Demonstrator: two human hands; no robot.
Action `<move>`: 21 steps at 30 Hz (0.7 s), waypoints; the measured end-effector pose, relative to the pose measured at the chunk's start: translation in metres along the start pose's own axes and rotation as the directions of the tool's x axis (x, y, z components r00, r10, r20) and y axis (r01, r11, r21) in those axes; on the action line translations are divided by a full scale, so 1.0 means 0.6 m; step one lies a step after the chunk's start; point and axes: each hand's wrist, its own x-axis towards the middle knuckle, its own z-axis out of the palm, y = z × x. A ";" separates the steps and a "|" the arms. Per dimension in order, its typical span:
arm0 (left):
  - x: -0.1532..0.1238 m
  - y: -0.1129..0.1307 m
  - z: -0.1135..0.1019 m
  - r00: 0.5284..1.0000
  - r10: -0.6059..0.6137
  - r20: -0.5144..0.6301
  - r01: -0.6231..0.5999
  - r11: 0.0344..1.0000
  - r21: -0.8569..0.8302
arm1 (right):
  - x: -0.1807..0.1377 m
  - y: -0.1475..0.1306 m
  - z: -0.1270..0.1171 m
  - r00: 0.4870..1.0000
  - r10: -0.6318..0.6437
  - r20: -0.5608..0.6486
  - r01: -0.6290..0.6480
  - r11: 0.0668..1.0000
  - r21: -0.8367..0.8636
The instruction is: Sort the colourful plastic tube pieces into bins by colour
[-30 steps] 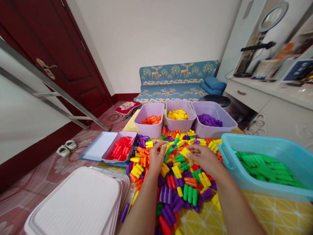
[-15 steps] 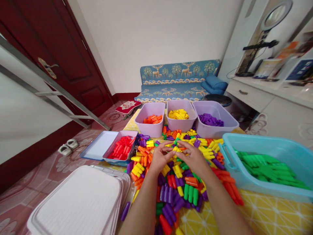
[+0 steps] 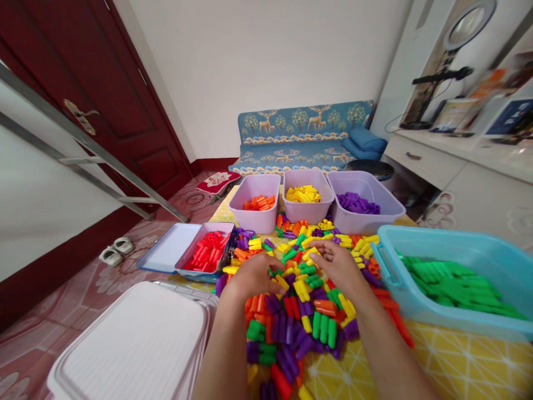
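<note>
A heap of colourful plastic building blocks (image 3: 302,289), shaped like joined rounded tubes, lies spread between my forearms. My right hand (image 3: 338,265) pinches a yellow block (image 3: 310,254) between its thumb and fingers, just above the heap. To the left, my left hand (image 3: 259,275) hovers low over the pile with its fingers curved and the thumb apart from them. Close to that thumb's tip lies another yellow block (image 3: 282,284). Nearer to me are a green triple block (image 3: 325,330) and a purple block (image 3: 283,329).
Lilac bins of orange (image 3: 254,219), yellow (image 3: 308,213) and purple blocks (image 3: 364,223) line the far side. A blue tub (image 3: 453,319) holds green ones at right. Red ones fill a box (image 3: 200,272) at left, behind a white lid (image 3: 129,339). Yellow cloth (image 3: 466,361) covers the table.
My hands, together at a yellow block before, have parted. The left has moved left and toward me, its fingers spreading; the right has shifted slightly right with the yellow block.
</note>
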 end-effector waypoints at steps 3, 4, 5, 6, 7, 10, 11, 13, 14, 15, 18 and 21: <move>-0.006 0.000 0.010 0.999 -0.050 0.014 0.048 0.989 0.138 | -0.001 -0.005 -0.003 0.999 0.021 0.025 -0.021 1.000 0.000; -0.002 0.001 0.018 0.999 -0.045 -0.008 0.046 0.987 0.154 | -0.002 -0.007 -0.005 0.999 0.033 0.042 -0.032 0.999 -0.014; 0.003 0.000 0.027 0.999 -0.032 -0.041 0.038 0.987 0.156 | -0.003 -0.009 -0.007 0.997 0.043 0.066 -0.041 0.999 -0.034; 0.010 0.000 0.037 0.996 -0.015 -0.087 0.028 0.989 0.144 | -0.005 -0.010 -0.010 0.994 0.050 0.098 -0.045 0.997 -0.060; 0.019 -0.002 0.045 0.989 -0.004 -0.149 0.023 0.992 0.125 | -0.008 -0.012 -0.014 0.989 0.053 0.137 -0.040 0.995 -0.091; 0.044 -0.013 0.067 0.918 -0.033 -0.396 0.052 0.998 0.037 | -0.017 -0.018 -0.034 0.960 0.043 0.276 0.008 0.983 -0.184; 0.051 -0.018 0.073 0.883 -0.054 -0.466 0.060 0.998 -0.001 | -0.020 -0.020 -0.041 0.946 0.049 0.319 0.023 0.976 -0.215; 0.062 -0.029 0.083 0.827 -0.079 -0.557 0.044 0.996 -0.076 | -0.023 -0.024 -0.055 0.925 0.080 0.372 0.025 0.963 -0.268; 0.066 -0.034 0.087 0.807 -0.085 -0.585 0.022 0.993 -0.114 | -0.023 -0.026 -0.059 0.920 0.101 0.378 0.009 0.960 -0.279; 0.069 -0.039 0.092 0.792 -0.089 -0.604 -0.005 0.988 -0.152 | -0.022 -0.027 -0.062 0.927 0.118 0.355 -0.019 0.963 -0.269; 0.072 -0.046 0.101 0.773 -0.117 -0.623 -0.086 0.954 -0.286 | -0.013 -0.034 -0.056 0.996 0.050 0.079 -0.051 0.999 0.013; 0.069 -0.041 0.100 0.781 -0.150 -0.606 -0.131 0.910 -0.394 | -0.002 -0.043 -0.041 0.949 -0.096 -0.301 0.198 0.924 0.329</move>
